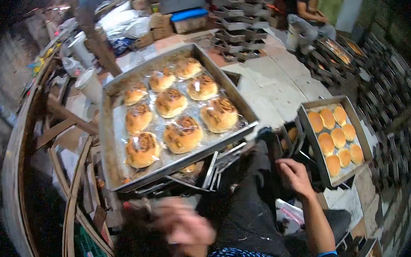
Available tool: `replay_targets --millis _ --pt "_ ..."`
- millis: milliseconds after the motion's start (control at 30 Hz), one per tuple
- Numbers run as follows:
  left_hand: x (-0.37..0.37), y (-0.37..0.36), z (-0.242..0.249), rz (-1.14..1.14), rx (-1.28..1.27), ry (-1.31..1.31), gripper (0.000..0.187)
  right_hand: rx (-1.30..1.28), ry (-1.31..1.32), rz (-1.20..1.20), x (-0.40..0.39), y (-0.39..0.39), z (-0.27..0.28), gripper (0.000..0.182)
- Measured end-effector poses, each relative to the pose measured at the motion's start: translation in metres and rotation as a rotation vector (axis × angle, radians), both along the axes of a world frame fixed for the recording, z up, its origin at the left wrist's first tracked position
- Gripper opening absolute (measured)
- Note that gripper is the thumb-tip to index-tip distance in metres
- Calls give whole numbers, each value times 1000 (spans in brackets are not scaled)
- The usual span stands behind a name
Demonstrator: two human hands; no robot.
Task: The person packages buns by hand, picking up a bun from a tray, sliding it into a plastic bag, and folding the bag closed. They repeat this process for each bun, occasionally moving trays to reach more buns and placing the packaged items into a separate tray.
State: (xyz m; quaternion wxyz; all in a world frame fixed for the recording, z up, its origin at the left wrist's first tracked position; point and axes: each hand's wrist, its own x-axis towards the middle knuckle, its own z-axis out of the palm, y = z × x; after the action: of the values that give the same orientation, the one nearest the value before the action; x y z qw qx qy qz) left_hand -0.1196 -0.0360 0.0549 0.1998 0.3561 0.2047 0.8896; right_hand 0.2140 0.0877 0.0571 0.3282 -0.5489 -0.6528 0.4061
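Note:
My left hand (186,222) is smeared by motion below the near edge of a large metal baking tray (108,150). Several swirl-topped buns (182,133) in clear plastic wrap sit in rows on the tray's paper lining. Beside my right leg, my right hand (293,175) is closed, its fingers curled in; I cannot tell what is in it. To its right stands a narrower metal tray (313,149) with several plain golden buns (338,137) packed close together. A piece of clear and pink plastic (289,214) lies below the right hand.
More stacked trays (213,171) show under the large tray. Tall tray stacks (238,24) stand at the back, with more along the right. A seated person (310,11) is at the far right. Wooden slats (68,197), a white bucket (87,84) and a blue-lidded box (190,21) are leftward and behind.

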Motion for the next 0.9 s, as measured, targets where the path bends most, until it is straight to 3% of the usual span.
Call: replay_targets --millis 33,67,100,133,200,233,267,333,367,433,533,600,633,667,700,733,800,833,867,900 --pt "71 28 66 152 -100 658 18 -39 -105 -55 19 -17 -25 28" --pt "121 36 51 -18 -154 802 28 -120 -322 -102 33 -35 -36 36" --pt "171 38 31 -434 -321 769 30 -145 -330 -163 50 -55 -55 36" --pt "206 51 2 -543 -400 1111 38 -277 -443 -132 67 -77 -81 43" --pt "243 42 -66 -513 -607 1607 51 -544 -629 -60 99 -120 -114 59" --pt "245 40 -98 -760 -692 1667 49 -551 -446 -102 109 -138 -109 61" --pt "239 43 -117 -951 -577 1672 39 -495 -323 -171 118 -159 -111 54" --pt "234 42 -111 -876 -386 1574 20 -203 -189 -230 123 -184 -100 40" --pt "233 43 -99 -931 -373 1615 17 -65 -89 -262 117 -187 -80 23" --pt "241 47 -92 -1002 -342 1694 15 12 -102 -297 111 -191 -68 20" --pt "263 47 -101 -907 -481 1787 15 154 -92 -416 105 -188 -75 17" --pt "272 48 -103 -855 -496 1634 19 -168 -196 -402 110 -184 -66 16" --pt "274 48 -94 -868 -475 1654 19 -106 -214 -389 113 -186 -74 11" --pt "277 46 -78 -964 -636 1520 22 -102 -203 -414 117 -186 -75 11" --pt "279 46 -70 -1051 -797 1377 25 201 -238 -499 123 -184 -76 10" --pt "278 53 -73 -1064 -786 1395 25 502 -279 -575 130 -181 -77 10" --pt "270 72 -91 -1028 -386 1511 14 483 -168 -944 134 -177 -33 9" --pt "264 78 -104 -1238 -709 1203 14 414 23 -1013 139 -175 -25 8" --pt "270 82 -93 -1391 -920 685 15 344 215 -1076 140 -172 -18 7" --pt "272 84 -80 -1404 -1029 435 15 325 465 -1058 133 -164 -11 9"
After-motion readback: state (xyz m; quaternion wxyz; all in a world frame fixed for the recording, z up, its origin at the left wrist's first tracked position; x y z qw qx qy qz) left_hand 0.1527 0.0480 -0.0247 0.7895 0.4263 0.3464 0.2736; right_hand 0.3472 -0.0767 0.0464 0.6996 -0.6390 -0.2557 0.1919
